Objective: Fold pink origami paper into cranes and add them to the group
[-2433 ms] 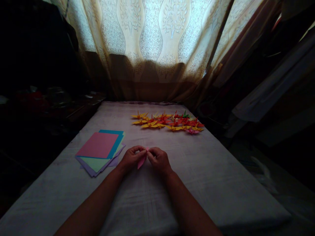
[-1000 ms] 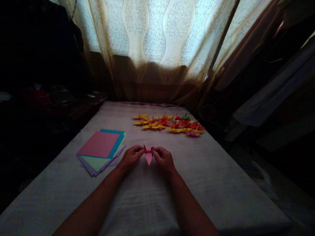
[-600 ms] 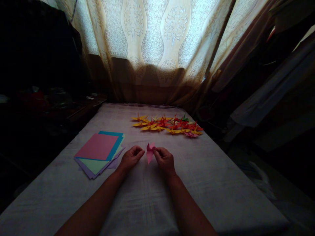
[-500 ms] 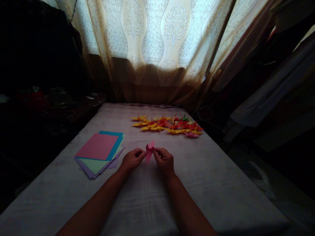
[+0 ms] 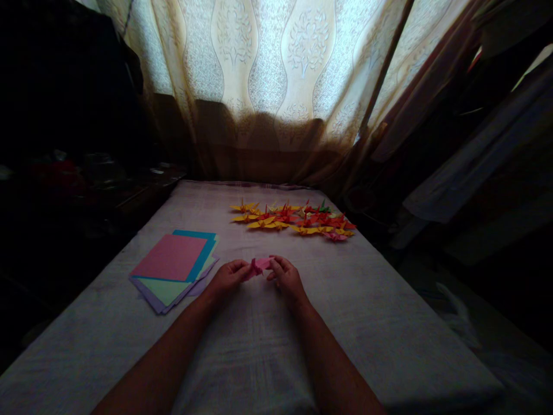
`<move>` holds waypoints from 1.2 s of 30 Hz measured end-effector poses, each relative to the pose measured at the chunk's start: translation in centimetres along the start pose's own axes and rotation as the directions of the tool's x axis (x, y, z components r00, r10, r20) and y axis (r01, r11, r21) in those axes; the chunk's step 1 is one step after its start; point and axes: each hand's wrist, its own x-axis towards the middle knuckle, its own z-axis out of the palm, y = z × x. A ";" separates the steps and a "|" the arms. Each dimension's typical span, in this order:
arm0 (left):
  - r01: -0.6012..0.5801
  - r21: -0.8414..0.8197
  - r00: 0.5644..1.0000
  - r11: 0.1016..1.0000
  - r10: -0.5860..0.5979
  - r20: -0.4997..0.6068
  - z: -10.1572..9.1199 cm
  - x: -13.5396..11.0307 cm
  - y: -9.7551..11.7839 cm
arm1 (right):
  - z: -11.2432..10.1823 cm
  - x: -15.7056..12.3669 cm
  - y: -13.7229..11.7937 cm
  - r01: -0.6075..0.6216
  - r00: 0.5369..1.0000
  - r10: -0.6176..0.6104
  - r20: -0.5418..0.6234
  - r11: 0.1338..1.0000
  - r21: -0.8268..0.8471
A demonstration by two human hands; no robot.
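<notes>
The person's two hands meet over the middle of the bed (image 5: 254,351), forearms running in from 6 o'clock. Between them is a small folded piece of pink paper (image 5: 258,266), held just above the grey sheet. The left hand (image 5: 227,278) pinches the paper's left end between thumb and forefinger, with its other fingers curled under. The right hand (image 5: 285,276) pinches the right end the same way, knuckles up. The light is too dim to show what shape the paper has, beyond a small crumpled wedge with a point towards the left hand.

At about 9 o'clock from the hands, near the left hand but not touching it, lies a fanned stack of coloured sheets (image 5: 173,262). A pink sheet is on top, with blue, pale green and lilac edges showing below it. At about 1 o'clock, well apart from the hands and towards the far edge of the bed, a cluster of folded paper cranes (image 5: 294,219) lies in a loose row, yellow ones on its left and red ones on its right. At 12 o'clock a patterned cream curtain (image 5: 268,69) hangs behind the bed, lit from outside. The room on either side is dark.
</notes>
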 end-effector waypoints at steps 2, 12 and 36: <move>0.023 0.007 0.999 1.000 -0.023 0.027 -0.1 0.0 0.0 | 0.3 -0.2 -0.2 -0.039 0.998 0.038 0.039 0.999 0.023; 0.081 0.064 0.996 0.995 -0.083 0.034 -0.3 -0.3 0.5 | 0.3 -0.4 -0.8 -0.161 0.986 0.163 -0.042 0.986 0.053; 0.028 0.110 1.000 0.994 -0.027 -0.010 -0.7 0.3 -0.1 | 0.0 0.1 0.5 -0.149 0.983 0.150 -0.105 0.989 0.018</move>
